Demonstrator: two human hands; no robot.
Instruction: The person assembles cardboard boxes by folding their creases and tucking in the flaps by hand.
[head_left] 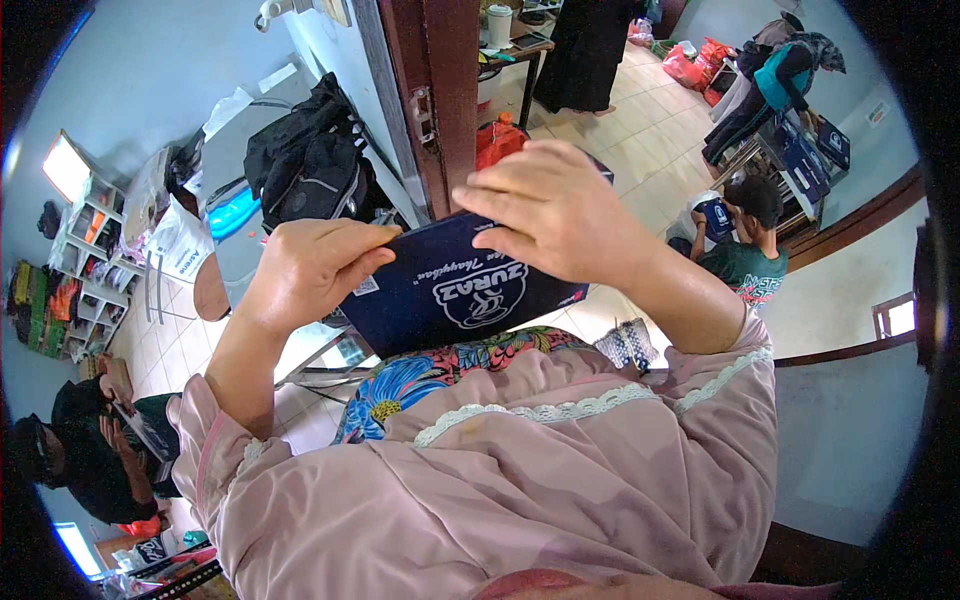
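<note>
Dark-blue box (470, 312), centre of view: walls appear formed, top closure hidden, so what remains cannot be judged. Left hand (325, 265), box's 10 o'clock, seems to pinch its upper edge, wrist bent; right hand (548, 212), 1 o'clock, arches palm-down over top, grip unclear. Farther, 2 o'clock: co-worker (748, 255) holding similar box (717, 215).

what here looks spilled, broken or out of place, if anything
Nothing stands out as spilled or broken. The dark blue box slants between the left hand and right hand, which fits being handled. The black bag beyond the left hand looks slumped, merely untidy.
</note>
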